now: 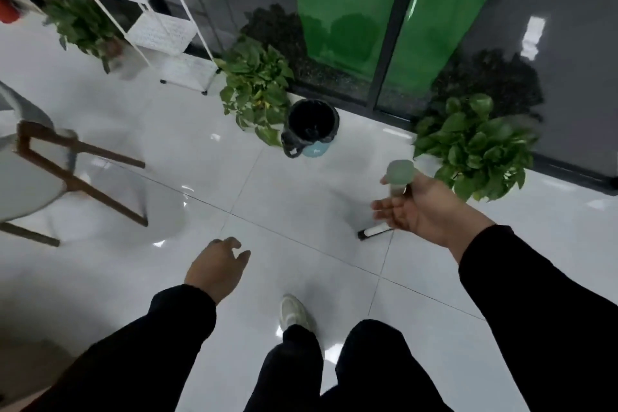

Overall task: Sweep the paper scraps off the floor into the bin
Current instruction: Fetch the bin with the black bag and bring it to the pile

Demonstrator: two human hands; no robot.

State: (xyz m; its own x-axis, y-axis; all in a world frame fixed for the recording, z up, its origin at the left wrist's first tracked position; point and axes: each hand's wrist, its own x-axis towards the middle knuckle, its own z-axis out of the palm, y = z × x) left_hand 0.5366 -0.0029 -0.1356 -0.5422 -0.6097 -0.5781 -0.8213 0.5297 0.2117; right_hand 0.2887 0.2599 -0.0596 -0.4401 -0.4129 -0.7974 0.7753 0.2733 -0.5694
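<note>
The bin [302, 144] is a small teal pail lined with a black bag, standing open on the white tile floor by the glass wall. I see no paper scraps on the floor. My right hand [421, 207] holds a long handle [399, 172] with a pale green cap. The thumb hooks around it and the fingers are loose and spread. Its white lower end with a black tip [373, 231] reaches the floor below the hand, and the hand hides the rest. My left hand [217, 264] hangs empty at lower centre, fingers slightly curled and apart.
Potted plants stand left of the bin [254, 90], to the right [478, 144] and at far left [80, 23]. A white wire shelf [157, 27] stands behind. At the left edge is a grey chair with wooden legs [77, 177]. My shoe [294, 311] is on the tiles.
</note>
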